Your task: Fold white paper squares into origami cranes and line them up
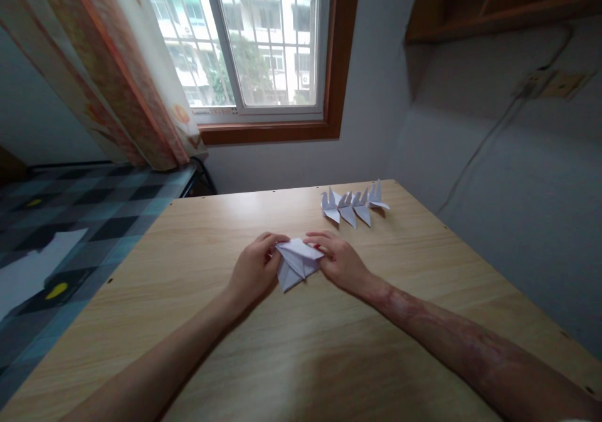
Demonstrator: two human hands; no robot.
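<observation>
A partly folded white paper piece (297, 261) lies on the light wooden table (301, 347), between both hands. My left hand (256, 266) pinches its left side with curled fingers. My right hand (336, 259) presses and grips its right edge, fingers bent over the paper. Farther back and to the right, a row of several finished white paper cranes (353, 204) stands on the table, apart from both hands.
A window (254, 39) with a brown frame and a patterned curtain (108, 64) are behind the table. A bed with a checkered cover (70, 221) lies to the left. A grey wall with a cable and socket (536, 83) borders the right side.
</observation>
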